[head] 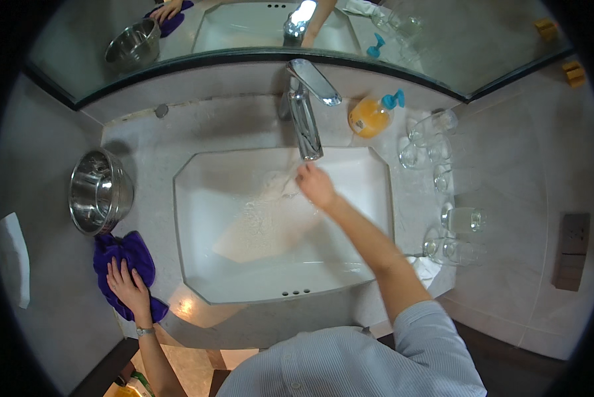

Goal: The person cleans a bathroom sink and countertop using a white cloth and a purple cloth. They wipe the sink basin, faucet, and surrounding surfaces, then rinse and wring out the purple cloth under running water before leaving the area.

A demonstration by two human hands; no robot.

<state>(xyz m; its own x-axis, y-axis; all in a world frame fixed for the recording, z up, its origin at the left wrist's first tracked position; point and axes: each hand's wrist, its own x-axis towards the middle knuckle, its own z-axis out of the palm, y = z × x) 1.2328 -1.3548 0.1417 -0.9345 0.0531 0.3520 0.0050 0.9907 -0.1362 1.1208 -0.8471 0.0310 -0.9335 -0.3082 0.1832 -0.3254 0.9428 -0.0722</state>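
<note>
My left hand (129,289) lies flat with its fingers spread on a crumpled purple cloth (140,253) at the left of the counter. My right hand (317,185) is just under the spout of a chrome single-lever faucet (305,124). Its fingers are curled and blurred, so whether anything is in them cannot be told. Rippling water (259,218) shows in the white washbasin (207,171) below, with a pale blurred patch beside the fingers. Beyond the cloth, a stainless steel bowl (101,193) is tipped toward the left wall.
A pump bottle of orange liquid (370,118) stands right of the faucet. Several clear glasses (463,220) line the counter's right edge, near a white cloth or tissue (424,269). A mirror (257,30) spans the back wall. A socket plate (571,251) is on the right wall.
</note>
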